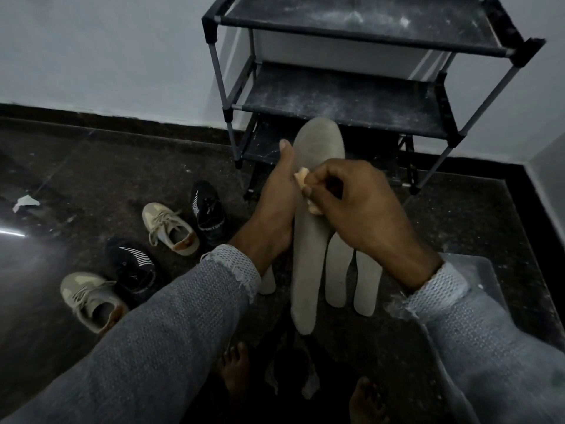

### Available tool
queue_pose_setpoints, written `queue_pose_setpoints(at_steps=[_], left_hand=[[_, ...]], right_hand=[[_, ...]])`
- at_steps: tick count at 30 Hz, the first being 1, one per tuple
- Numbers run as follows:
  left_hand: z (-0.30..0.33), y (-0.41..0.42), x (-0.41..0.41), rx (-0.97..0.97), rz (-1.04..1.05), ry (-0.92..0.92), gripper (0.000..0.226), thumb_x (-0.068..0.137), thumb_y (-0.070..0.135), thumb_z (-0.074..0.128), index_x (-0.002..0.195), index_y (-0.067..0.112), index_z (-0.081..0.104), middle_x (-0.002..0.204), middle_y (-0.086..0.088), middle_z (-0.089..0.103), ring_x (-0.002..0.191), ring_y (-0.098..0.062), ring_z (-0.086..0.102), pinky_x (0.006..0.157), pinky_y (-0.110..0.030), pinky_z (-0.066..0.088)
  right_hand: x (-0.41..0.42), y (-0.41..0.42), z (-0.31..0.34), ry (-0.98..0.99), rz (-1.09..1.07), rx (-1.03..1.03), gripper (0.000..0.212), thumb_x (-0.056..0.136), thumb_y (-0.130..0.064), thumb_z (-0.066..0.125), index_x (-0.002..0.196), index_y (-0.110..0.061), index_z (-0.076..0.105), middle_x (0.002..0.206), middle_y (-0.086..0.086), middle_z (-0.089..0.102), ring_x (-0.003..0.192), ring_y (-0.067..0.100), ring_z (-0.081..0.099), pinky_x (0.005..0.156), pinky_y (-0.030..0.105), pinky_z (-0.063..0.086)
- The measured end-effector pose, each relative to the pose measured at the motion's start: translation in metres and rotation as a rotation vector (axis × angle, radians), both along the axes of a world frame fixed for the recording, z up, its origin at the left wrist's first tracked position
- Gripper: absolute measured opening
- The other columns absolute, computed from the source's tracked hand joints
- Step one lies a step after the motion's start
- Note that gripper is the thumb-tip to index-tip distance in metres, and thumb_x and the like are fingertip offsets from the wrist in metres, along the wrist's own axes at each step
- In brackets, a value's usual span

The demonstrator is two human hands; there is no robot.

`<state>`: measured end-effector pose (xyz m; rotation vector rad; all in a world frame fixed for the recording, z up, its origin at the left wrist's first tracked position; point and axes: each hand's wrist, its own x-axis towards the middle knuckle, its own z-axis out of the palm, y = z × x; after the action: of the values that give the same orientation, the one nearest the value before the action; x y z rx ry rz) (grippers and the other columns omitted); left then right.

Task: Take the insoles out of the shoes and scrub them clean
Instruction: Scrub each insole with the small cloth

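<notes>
1. Grey knitted sleeves (171, 325) fill the foreground.
2. Left hand (275, 209) grips the long grey foam insole (308, 240), held above the dark floor (101, 179).
3. Right hand (360, 209) pinches a small orange sponge (301, 177) against the insole.
4. Three more pale insoles (337, 270) lie below.
5. Beige lace-up sneakers (169, 228) and black striped sneakers (131, 267) sit left.

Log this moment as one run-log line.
step: scrubbing | left hand: holds insole | right hand: rubs sponge on it | floor: three insoles, four shoes

Four shoes (171, 231), three loose insoles (337, 270) and a paper scrap (24, 202) lie on the dark floor (107, 172).
</notes>
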<state>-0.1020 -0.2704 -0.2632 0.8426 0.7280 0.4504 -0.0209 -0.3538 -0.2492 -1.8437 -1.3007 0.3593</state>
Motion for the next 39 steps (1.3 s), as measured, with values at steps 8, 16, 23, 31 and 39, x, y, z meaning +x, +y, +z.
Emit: queue_pose_setpoints(at_steps=[8, 16, 23, 31, 39], left_hand=[[-0.001, -0.001, 0.002, -0.09, -0.009, -0.113, 0.068, 0.098, 0.059, 0.023, 0.103, 0.004, 0.064, 0.088, -0.012, 0.072, 0.078, -0.019, 0.071, 0.069, -0.028, 0.059], [0.003, 0.0, 0.0, -0.073, 0.016, -0.147, 0.063, 0.099, 0.054, 0.026, 0.105, 0.006, 0.065, 0.088, -0.011, 0.071, 0.078, -0.019, 0.07, 0.069, -0.028, 0.058], [0.004, 0.002, -0.003, -0.13, 0.015, -0.196, 0.067, 0.099, 0.056, 0.026, 0.111, 0.001, 0.062, 0.1, -0.016, 0.071, 0.089, -0.024, 0.07, 0.08, -0.035, 0.057], [0.002, -0.005, 0.001, -0.097, -0.009, -0.156, 0.062, 0.1, 0.054, 0.025, 0.104, 0.007, 0.066, 0.091, -0.011, 0.072, 0.082, -0.019, 0.07, 0.071, -0.028, 0.058], [-0.001, -0.004, -0.001, -0.097, -0.021, -0.118, 0.063, 0.1, 0.054, 0.027, 0.108, 0.004, 0.065, 0.094, -0.012, 0.072, 0.084, -0.02, 0.07, 0.072, -0.029, 0.059]], right_hand=[[0.008, 0.004, -0.006, -0.088, -0.104, 0.01, 0.011, 0.092, -0.016, 0.062, 0.084, -0.014, 0.069, 0.077, -0.006, 0.066, 0.069, 0.005, 0.063, 0.079, 0.027, 0.056], [0.019, 0.003, -0.008, -0.176, -0.133, 0.053, 0.009, 0.09, -0.015, 0.064, 0.087, -0.01, 0.07, 0.082, 0.001, 0.068, 0.071, 0.01, 0.063, 0.07, 0.033, 0.055], [-0.003, 0.003, -0.007, -0.051, 0.016, 0.041, 0.012, 0.092, -0.015, 0.063, 0.083, -0.013, 0.07, 0.071, -0.008, 0.067, 0.064, 0.001, 0.063, 0.069, 0.009, 0.049], [0.028, 0.007, -0.012, -0.186, -0.211, 0.096, 0.01, 0.089, -0.02, 0.064, 0.09, -0.012, 0.07, 0.086, 0.0, 0.065, 0.072, 0.009, 0.062, 0.067, 0.033, 0.056], [0.019, 0.009, -0.011, -0.243, -0.163, 0.113, 0.01, 0.09, -0.02, 0.064, 0.088, -0.013, 0.07, 0.083, -0.001, 0.065, 0.072, 0.007, 0.06, 0.068, 0.026, 0.053]])
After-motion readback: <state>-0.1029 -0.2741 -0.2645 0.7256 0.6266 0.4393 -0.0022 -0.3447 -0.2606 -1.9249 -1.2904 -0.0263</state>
